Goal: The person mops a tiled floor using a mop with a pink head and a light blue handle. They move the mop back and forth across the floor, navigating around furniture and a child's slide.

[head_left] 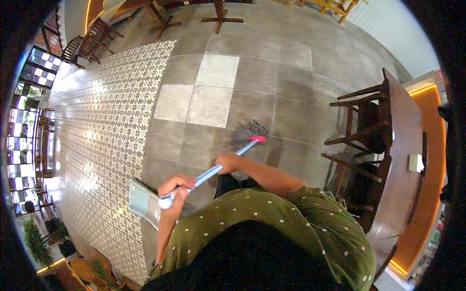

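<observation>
A mop point(213, 170) slants across the space in front of me, with a pale blue handle, a pink-red clamp and dark grey strands. Its head point(252, 129) rests on grey floor tiles point(252, 104). Near the upper end of the handle, my left hand point(177, 188) is closed round it. Farther down the pole, my right hand point(228, 163) grips it with wrapped fingers. Beside my left wrist is a pale, glossy flat-sided object point(144, 201), whose kind I cannot tell.
Dark wooden chairs point(361, 128) stand at a long brown table point(407, 145) on the right. Patterned tiles point(104, 121) cover the left floor. Table legs point(222, 19) are at the far side, and more chairs point(87, 46) at the far left. A plant point(36, 240) stands lower left.
</observation>
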### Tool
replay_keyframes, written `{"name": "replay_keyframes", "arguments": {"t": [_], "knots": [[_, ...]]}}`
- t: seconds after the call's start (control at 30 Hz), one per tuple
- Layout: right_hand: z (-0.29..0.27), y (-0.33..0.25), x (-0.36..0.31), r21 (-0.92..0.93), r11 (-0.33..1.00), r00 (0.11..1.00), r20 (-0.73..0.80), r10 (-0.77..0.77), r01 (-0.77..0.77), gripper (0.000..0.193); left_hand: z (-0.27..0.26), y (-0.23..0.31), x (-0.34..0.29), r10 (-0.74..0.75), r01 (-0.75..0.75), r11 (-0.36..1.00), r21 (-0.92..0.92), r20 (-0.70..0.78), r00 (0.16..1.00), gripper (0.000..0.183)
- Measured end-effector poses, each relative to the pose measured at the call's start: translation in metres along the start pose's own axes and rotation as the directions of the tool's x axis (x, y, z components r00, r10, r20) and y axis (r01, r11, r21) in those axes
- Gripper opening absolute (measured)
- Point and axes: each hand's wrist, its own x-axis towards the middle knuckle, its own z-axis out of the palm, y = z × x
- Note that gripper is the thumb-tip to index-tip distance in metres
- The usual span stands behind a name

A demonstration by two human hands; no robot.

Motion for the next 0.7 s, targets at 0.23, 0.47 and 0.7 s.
{"name": "replay_keyframes", "arguments": {"t": [0.23,0.47,0.7], "knots": [[0.056,0.096,-0.184,0.032,0.999,0.893,-0.45,0.013,0.001,0.03,0.132,-0.036,-0.003,-0.027,0.089,0.986,-0.139,0.397,0.917,0.017],[0.055,0.133,-0.286,0.227,0.972,0.95,-0.283,0.133,-0.068,0.033,0.223,-0.006,0.001,0.187,-0.137,0.982,-0.13,0.575,0.796,0.018],[0.118,0.159,-0.312,0.305,0.941,0.917,-0.315,0.243,-0.145,0.031,0.226,-0.036,-0.02,-0.076,0.119,0.992,-0.029,0.613,0.787,0.025]]}}
